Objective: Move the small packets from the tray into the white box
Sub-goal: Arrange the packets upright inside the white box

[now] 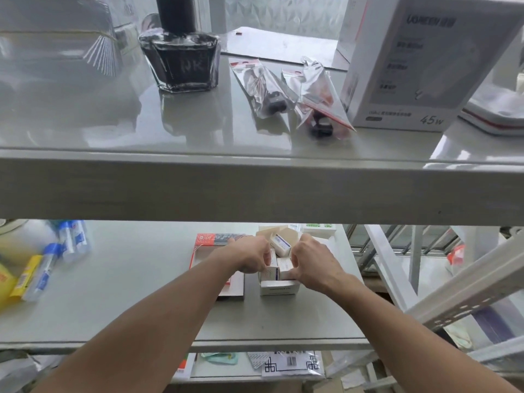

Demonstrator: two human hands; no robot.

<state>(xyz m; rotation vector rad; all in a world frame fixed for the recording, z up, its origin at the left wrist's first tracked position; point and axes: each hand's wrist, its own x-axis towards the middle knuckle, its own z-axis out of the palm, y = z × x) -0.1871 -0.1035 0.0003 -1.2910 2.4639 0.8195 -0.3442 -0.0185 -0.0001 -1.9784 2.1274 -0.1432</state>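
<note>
A small white cardboard box holds white packets with blue marks; at its nine o'clock a flat tray with a red-orange rim; far at nine o'clock, yellow packs; at twelve o'clock a black glass ink bottle.

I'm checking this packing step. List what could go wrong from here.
1. The small packets stand crowded in the white box; pushing with the left hand and right hand may crush or jam one.
2. The tilted packet behind could topple out.
3. The box might slide on the smooth shelf.
</note>
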